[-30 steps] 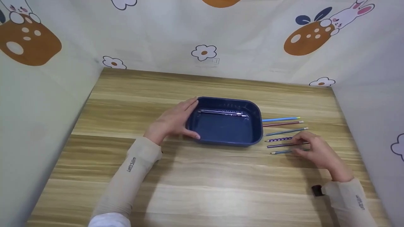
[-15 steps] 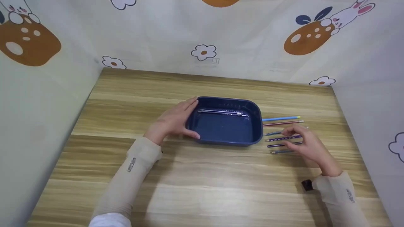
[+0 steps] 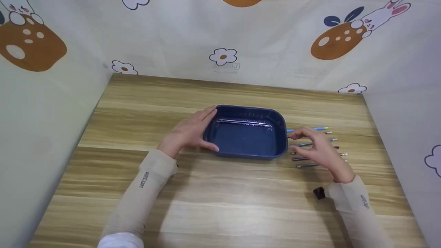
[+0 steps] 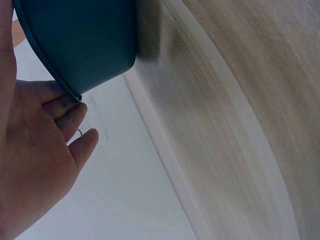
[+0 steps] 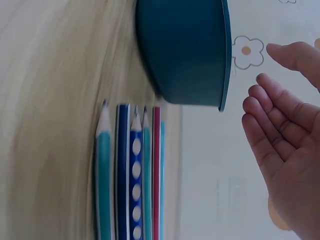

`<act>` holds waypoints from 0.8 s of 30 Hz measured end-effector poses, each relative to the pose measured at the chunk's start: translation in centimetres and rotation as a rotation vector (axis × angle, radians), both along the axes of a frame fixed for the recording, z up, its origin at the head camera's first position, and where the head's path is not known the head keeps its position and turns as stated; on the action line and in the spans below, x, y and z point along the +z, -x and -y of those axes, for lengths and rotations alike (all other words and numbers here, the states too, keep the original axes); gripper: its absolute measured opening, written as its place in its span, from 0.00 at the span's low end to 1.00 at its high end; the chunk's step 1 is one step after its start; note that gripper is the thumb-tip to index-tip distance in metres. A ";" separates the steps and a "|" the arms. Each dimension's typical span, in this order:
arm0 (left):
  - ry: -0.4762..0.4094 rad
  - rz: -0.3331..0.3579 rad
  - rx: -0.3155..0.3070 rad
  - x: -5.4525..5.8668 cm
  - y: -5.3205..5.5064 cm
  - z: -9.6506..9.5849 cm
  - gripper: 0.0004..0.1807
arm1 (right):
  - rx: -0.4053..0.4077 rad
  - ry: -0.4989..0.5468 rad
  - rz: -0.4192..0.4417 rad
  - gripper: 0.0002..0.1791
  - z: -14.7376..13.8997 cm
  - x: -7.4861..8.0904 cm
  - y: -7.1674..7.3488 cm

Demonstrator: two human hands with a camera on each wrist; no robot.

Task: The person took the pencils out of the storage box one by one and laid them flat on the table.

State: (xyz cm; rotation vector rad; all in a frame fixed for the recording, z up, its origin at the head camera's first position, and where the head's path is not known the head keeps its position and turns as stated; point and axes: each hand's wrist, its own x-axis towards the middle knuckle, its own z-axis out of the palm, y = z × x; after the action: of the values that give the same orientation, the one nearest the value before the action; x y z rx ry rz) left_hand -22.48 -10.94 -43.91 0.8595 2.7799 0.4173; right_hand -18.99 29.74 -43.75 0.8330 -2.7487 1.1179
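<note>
A dark blue plastic box (image 3: 241,143) with rounded corners stands mid-table in the head view. Across its left end spans my left hand (image 3: 191,132), thumb at the near corner, fingers at the far corner; the left wrist view shows those fingertips at the rim. Inside, thin pencils (image 3: 241,122) lie along the far wall. My right hand (image 3: 317,148) hovers near the box's right end, thumb and fingers apart, holding nothing. It partly covers a row of pencils. The right wrist view shows a teal pencil (image 5: 104,180), a white-dotted blue pencil (image 5: 136,192) and a red pencil (image 5: 156,175) among them.
The wood-grain table (image 3: 220,206) is bounded by a pale back wall sheet (image 3: 179,48) printed with flowers and rabbits. Plain side panels rise at left and right. A small black object (image 3: 319,193) sits at the right cuff.
My right hand has moved left and farther back, from over the pencils' right ends to beside the box. My left hand and the box have stayed put.
</note>
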 end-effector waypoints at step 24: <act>0.093 -0.085 -0.044 0.2 0.0 -0.2 0.71 | 0.084 0.027 0.049 0.17 7.9 -0.6 2.9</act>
State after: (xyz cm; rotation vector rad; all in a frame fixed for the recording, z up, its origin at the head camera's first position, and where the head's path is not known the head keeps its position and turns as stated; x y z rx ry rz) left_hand -22.47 -10.70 -43.75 0.9351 2.8261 0.2473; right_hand -21.92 21.80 -44.38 0.9384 -2.7546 1.2024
